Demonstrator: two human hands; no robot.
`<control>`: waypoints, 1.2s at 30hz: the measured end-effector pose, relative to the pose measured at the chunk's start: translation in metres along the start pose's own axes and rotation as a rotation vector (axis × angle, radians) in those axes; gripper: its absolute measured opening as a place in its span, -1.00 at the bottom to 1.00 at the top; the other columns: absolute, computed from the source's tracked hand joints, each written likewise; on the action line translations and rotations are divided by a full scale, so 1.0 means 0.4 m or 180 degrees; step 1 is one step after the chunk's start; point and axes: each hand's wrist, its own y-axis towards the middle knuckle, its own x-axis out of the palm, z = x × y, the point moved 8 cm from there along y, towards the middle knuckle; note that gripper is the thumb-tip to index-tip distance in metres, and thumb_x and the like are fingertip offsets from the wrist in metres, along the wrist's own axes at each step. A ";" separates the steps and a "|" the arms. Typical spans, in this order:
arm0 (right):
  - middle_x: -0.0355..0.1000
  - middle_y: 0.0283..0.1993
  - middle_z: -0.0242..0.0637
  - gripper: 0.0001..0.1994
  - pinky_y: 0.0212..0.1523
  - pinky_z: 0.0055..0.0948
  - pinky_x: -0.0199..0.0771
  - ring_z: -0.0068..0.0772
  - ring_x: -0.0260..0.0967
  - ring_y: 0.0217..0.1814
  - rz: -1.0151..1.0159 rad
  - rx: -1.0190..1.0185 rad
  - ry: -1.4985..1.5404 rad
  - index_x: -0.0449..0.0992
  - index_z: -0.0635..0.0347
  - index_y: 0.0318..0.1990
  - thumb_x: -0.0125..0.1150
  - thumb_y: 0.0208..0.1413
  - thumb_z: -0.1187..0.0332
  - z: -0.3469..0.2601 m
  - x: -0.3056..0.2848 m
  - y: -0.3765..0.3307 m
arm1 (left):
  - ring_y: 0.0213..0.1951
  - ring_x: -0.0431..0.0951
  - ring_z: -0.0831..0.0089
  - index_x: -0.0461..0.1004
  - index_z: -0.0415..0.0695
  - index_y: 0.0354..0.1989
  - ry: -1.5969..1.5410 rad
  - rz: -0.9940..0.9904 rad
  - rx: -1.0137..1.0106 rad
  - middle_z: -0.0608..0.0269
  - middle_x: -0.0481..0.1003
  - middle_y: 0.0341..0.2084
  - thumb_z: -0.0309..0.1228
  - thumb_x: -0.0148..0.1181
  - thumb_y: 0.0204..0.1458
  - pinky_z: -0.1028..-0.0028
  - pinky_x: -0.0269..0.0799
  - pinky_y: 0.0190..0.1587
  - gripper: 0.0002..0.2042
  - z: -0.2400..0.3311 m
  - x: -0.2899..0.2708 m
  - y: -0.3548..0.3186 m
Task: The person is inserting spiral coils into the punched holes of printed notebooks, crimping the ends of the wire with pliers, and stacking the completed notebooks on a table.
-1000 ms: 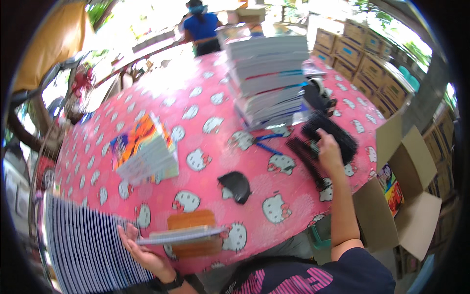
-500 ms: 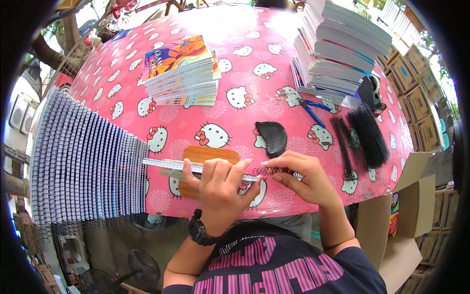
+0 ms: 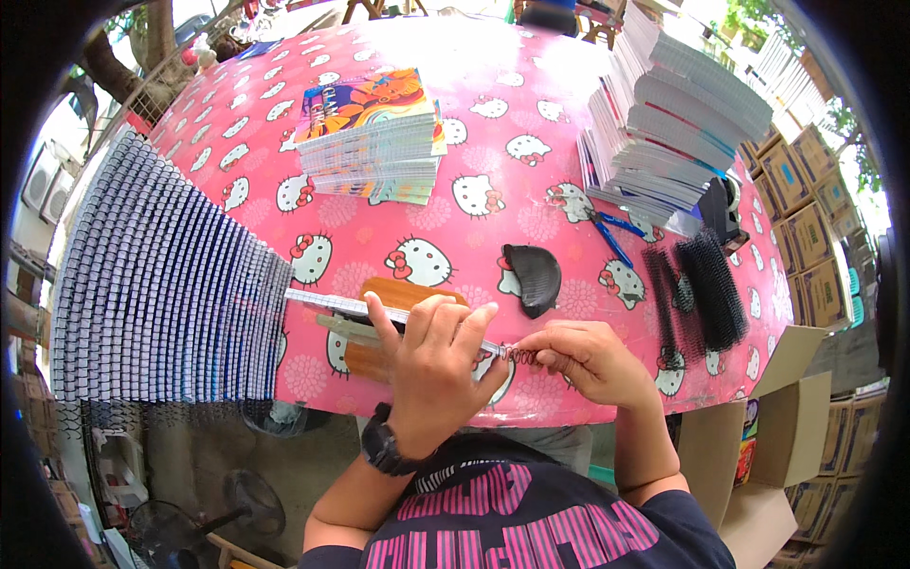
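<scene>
My left hand [image 3: 436, 365] is closed around a thin white-edged booklet [image 3: 327, 302], held spine up over a brown wooden board [image 3: 398, 290]. A greyish strip [image 3: 343, 330] lies along the booklet's near side. At the booklet's right end, my right hand [image 3: 595, 362] pinches a dark spiral binding coil [image 3: 521, 357] between thumb and fingers. The coil's tip meets the booklet's corner; how far it is threaded I cannot tell. Just beyond my right hand lies a curved black piece [image 3: 533, 282].
Rows of coil-bound booklets [image 3: 180, 284] cover the table's left side. Farther off stand a stack of colourful booklets [image 3: 370, 142] and a tall stack of white-edged ones [image 3: 678, 123]. Blue-handled pliers [image 3: 611, 235] and black coils [image 3: 711, 289] lie right. An open cardboard box [image 3: 711, 455] stands beside the table.
My right hand has brought the coil in to the booklet's right end, with its fingers drawn closer together. The left hand keeps hold of the booklet. The whole view has shifted slightly.
</scene>
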 end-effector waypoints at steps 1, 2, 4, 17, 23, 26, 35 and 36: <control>0.36 -0.36 -0.27 -0.67 -0.35 -0.45 0.39 -0.37 0.37 -0.35 -0.0107 0.0142 0.0042 0.47 0.21 -0.07 0.27 -0.06 0.52 0.009 0.004 -0.001 | -0.10 0.41 0.41 0.48 0.02 -0.27 -0.0195 -0.0080 0.0128 0.42 0.39 -0.38 -0.21 0.29 -0.18 -0.31 -0.41 0.23 -0.72 0.007 -0.008 0.005; 0.36 -0.38 -0.28 -0.64 -0.36 -0.46 0.38 -0.39 0.35 -0.38 0.0065 0.0168 0.0087 0.44 0.19 -0.01 0.26 -0.03 0.51 0.002 -0.004 -0.001 | -0.13 0.41 0.43 0.48 0.04 -0.29 -0.0390 -0.0161 0.0259 0.43 0.38 -0.39 -0.22 0.28 -0.16 -0.28 -0.38 0.23 -0.75 0.011 -0.021 0.004; 0.35 -0.43 -0.29 -0.58 -0.37 -0.47 0.37 -0.43 0.33 -0.43 0.0389 0.0157 0.0169 0.38 0.17 0.09 0.22 0.03 0.50 -0.027 -0.013 0.004 | -0.18 0.43 0.46 0.47 0.07 -0.30 -0.0487 -0.0347 0.0448 0.45 0.38 -0.40 -0.23 0.26 -0.10 -0.22 -0.31 0.23 -0.80 0.008 -0.029 -0.003; 0.24 0.20 -0.10 -0.53 0.21 -0.15 0.19 0.02 0.19 0.19 -0.0164 -0.0389 -0.1425 0.50 0.05 -0.03 0.39 -0.17 0.19 0.275 -0.030 0.104 | -0.18 0.44 0.54 0.52 0.09 -0.35 -0.0506 -0.0258 0.0561 0.54 0.44 -0.38 -0.16 0.22 -0.04 -0.14 -0.48 0.24 -0.83 -0.004 -0.023 0.001; 0.10 0.25 0.00 -0.34 0.15 -0.04 0.17 0.09 0.12 0.21 0.0238 0.0093 -0.1749 0.44 0.01 0.03 0.44 -0.32 -0.01 0.301 0.011 0.099 | -0.18 0.45 0.55 0.53 0.06 -0.40 -0.0732 -0.0076 0.0420 0.57 0.46 -0.36 -0.16 0.24 -0.05 -0.17 -0.49 0.24 -0.83 -0.004 -0.040 0.012; 0.05 0.27 0.09 -0.39 0.13 -0.04 0.15 0.10 0.11 0.19 0.0529 0.0011 -0.1999 0.43 -0.03 0.04 0.39 -0.25 0.01 0.294 0.043 0.104 | -0.16 0.45 0.55 0.55 0.06 -0.39 -0.0621 -0.0249 0.0459 0.58 0.48 -0.38 -0.11 0.21 -0.03 -0.17 -0.51 0.24 -0.80 -0.019 -0.028 0.004; 0.17 0.21 0.12 -0.53 0.23 -0.05 0.08 0.06 0.12 0.24 0.0473 0.0355 -0.0389 0.51 -0.02 -0.01 0.29 -0.08 0.00 0.291 0.042 0.098 | -0.18 0.45 0.52 0.54 0.07 -0.32 -0.0647 -0.0015 0.0378 0.51 0.45 -0.42 -0.07 0.26 -0.09 -0.25 -0.39 0.18 -0.75 -0.041 -0.057 0.003; 0.20 0.19 0.11 -0.53 0.24 -0.08 0.08 0.03 0.14 0.24 0.0326 0.0204 0.0574 0.52 -0.02 -0.01 0.27 -0.07 -0.01 0.261 0.038 0.092 | -0.18 0.45 0.51 0.54 0.07 -0.34 -0.0723 0.0107 0.0306 0.51 0.45 -0.44 -0.09 0.29 -0.12 -0.26 -0.38 0.18 -0.75 -0.044 -0.074 0.009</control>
